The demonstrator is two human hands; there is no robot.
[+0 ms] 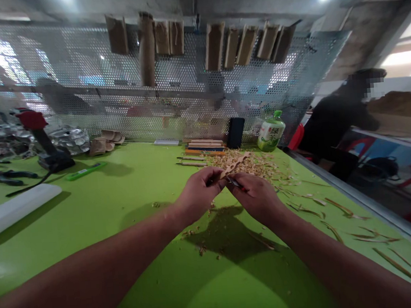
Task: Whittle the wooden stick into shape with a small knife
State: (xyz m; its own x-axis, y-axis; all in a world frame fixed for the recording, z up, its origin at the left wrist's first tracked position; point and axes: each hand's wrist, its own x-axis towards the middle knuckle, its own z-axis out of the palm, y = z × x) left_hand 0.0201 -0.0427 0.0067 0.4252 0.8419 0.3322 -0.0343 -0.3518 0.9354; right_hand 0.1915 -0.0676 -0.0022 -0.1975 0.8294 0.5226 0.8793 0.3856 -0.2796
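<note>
My left hand is closed round the near end of a thin wooden strip with wavy, notched edges, which points up and to the right. In my right hand is a small carving knife with a short metal blade and a bit of red on its handle. The blade lies against or very close to the strip, where the two hands meet; the exact contact is hidden by fingers. Below and behind the hands, pale wood shavings cover part of the green tabletop.
Carving tools lie beyond my left hand, near a stack of wooden pieces. A green-capped bottle and dark box stand behind. Leftward are a red drill, pliers and a green cutter. A person is at right.
</note>
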